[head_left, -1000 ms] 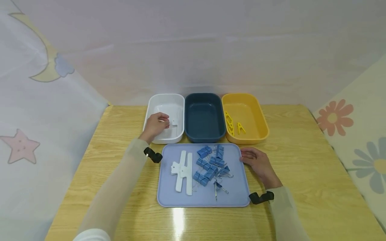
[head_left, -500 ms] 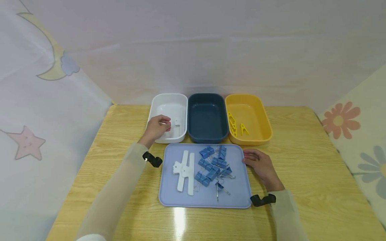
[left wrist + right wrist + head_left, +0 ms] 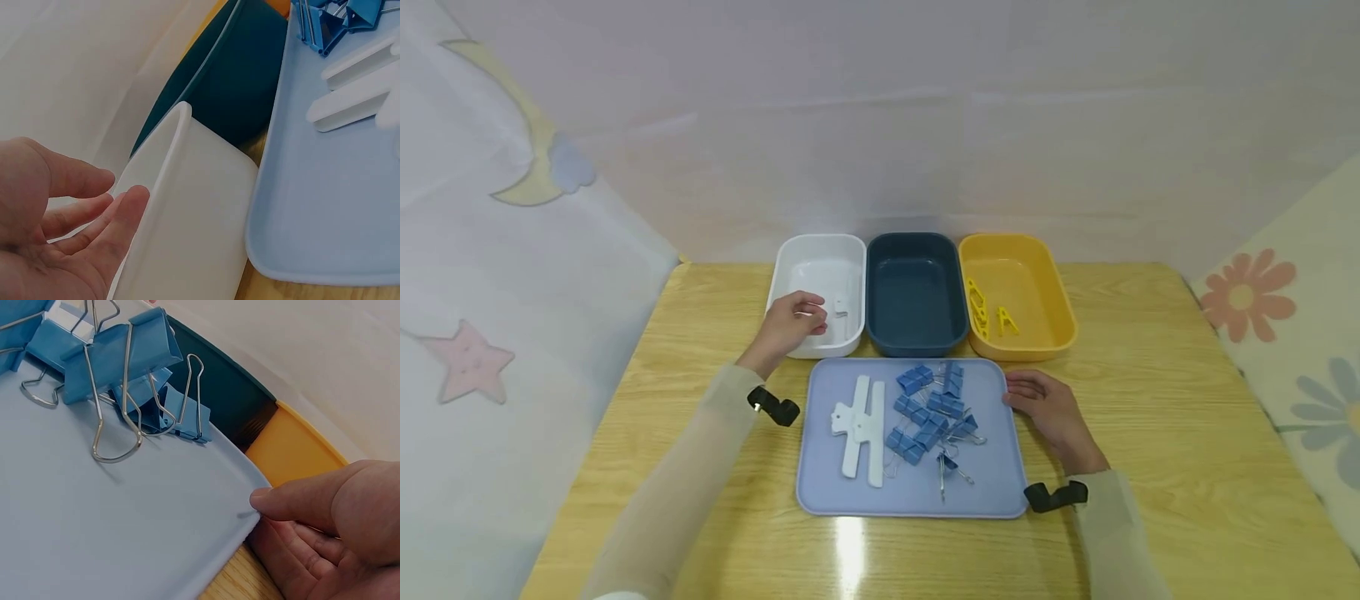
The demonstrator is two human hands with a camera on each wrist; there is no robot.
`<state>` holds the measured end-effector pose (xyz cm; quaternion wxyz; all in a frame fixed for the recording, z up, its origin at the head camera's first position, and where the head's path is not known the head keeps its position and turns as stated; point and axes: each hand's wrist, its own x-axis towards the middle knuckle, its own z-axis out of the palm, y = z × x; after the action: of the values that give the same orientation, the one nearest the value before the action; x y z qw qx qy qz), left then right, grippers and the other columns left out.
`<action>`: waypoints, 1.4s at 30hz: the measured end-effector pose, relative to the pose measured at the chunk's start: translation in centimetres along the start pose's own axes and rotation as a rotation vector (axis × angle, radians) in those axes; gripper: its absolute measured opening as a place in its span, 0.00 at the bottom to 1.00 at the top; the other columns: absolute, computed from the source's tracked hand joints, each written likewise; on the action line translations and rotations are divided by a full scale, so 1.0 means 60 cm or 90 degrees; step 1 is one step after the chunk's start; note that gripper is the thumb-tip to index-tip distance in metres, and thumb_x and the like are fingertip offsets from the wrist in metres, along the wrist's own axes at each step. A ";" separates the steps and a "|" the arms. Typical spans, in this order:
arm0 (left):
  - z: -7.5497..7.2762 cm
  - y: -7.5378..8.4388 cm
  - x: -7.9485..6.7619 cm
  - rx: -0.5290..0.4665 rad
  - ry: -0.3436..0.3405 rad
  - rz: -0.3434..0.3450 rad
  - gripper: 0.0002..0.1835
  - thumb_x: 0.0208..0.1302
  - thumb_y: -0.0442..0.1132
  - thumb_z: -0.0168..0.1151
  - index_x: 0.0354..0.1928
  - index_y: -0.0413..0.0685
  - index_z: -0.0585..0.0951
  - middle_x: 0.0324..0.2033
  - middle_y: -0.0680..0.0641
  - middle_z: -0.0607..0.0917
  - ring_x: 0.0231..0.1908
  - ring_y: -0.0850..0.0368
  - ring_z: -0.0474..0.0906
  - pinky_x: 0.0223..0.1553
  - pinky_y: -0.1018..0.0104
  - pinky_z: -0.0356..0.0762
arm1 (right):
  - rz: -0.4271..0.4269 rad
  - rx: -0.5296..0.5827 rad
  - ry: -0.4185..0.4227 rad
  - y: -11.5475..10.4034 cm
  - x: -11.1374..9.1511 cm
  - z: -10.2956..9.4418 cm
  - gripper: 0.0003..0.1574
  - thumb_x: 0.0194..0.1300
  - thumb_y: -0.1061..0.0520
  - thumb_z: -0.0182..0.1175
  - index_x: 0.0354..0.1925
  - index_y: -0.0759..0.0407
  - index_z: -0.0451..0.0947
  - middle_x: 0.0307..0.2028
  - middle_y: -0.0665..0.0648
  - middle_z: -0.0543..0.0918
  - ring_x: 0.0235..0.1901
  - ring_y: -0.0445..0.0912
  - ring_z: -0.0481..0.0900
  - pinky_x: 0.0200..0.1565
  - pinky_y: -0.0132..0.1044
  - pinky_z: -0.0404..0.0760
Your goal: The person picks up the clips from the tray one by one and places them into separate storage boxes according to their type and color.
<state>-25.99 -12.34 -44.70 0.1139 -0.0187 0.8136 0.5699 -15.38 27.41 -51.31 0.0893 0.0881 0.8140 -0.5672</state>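
My left hand (image 3: 790, 325) hovers over the near left part of the white bin (image 3: 786, 265), thumb and fingertips apart with nothing between them. A small white clip (image 3: 841, 307) lies in that bin, to the right of the fingers. My right hand (image 3: 1048, 407) holds the lavender-blue tray (image 3: 835, 500) at its far right corner; the thumb (image 3: 269, 499) lies on the rim and the other fingers are curled along its outer side. On the tray, two long white bag clips (image 3: 871, 429) overlap at the left, and several blue binder clips (image 3: 928, 429) lie heaped at the right.
A dark blue bin (image 3: 916, 337) stands between the white bin and a yellow bin (image 3: 1048, 287), which holds several yellow clothespins (image 3: 1006, 321). The bins line up behind the tray on the wooden table (image 3: 1150, 400). A pale cloth wall (image 3: 925, 167) rises behind them.
The left hand has drawn back slightly toward the near left of the white bin. The right hand stays at the tray corner. The head view has shifted a little.
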 end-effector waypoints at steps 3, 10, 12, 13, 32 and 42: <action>0.002 0.001 -0.005 0.002 -0.012 0.005 0.20 0.69 0.34 0.57 0.60 0.36 0.72 0.49 0.38 0.78 0.48 0.41 0.82 0.50 0.61 0.84 | 0.002 0.000 0.006 0.001 0.001 -0.002 0.28 0.65 0.60 0.62 0.62 0.65 0.70 0.58 0.69 0.77 0.41 0.27 0.78 0.45 0.20 0.80; 0.000 -0.006 -0.015 0.013 -0.013 0.003 0.20 0.69 0.35 0.57 0.60 0.38 0.72 0.48 0.39 0.79 0.46 0.44 0.84 0.46 0.67 0.85 | 0.000 0.009 0.005 0.003 0.002 -0.001 0.28 0.64 0.62 0.62 0.61 0.66 0.71 0.58 0.68 0.77 0.40 0.26 0.78 0.45 0.20 0.80; -0.001 -0.006 -0.021 0.011 -0.013 0.004 0.20 0.68 0.35 0.57 0.60 0.38 0.73 0.48 0.39 0.79 0.46 0.44 0.84 0.45 0.66 0.85 | 0.000 0.011 0.002 0.003 0.003 0.001 0.28 0.64 0.61 0.62 0.61 0.66 0.71 0.57 0.68 0.78 0.40 0.26 0.78 0.45 0.20 0.80; -0.001 -0.005 -0.025 0.010 -0.015 0.005 0.20 0.68 0.35 0.58 0.60 0.38 0.73 0.48 0.39 0.79 0.46 0.43 0.84 0.46 0.66 0.85 | -0.001 0.012 0.002 0.003 0.003 0.001 0.28 0.64 0.61 0.63 0.61 0.66 0.71 0.57 0.68 0.78 0.40 0.26 0.78 0.45 0.20 0.80; -0.017 -0.024 -0.065 -0.042 -0.040 0.034 0.18 0.70 0.34 0.54 0.59 0.33 0.73 0.51 0.29 0.76 0.44 0.42 0.83 0.46 0.63 0.85 | -0.020 0.013 0.002 0.005 0.000 0.002 0.29 0.63 0.60 0.63 0.61 0.67 0.71 0.58 0.70 0.77 0.41 0.26 0.78 0.45 0.19 0.79; -0.016 -0.029 -0.075 -0.048 -0.057 0.036 0.17 0.70 0.36 0.53 0.57 0.34 0.73 0.46 0.33 0.80 0.43 0.40 0.82 0.48 0.51 0.84 | -0.016 0.017 0.015 0.012 0.004 0.004 0.27 0.64 0.62 0.63 0.60 0.66 0.71 0.57 0.69 0.78 0.40 0.27 0.79 0.45 0.21 0.81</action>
<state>-21.47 -14.30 -45.05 0.1330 0.0253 0.7859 0.6033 -15.45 27.45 -52.13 0.0715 0.0859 0.8083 -0.5780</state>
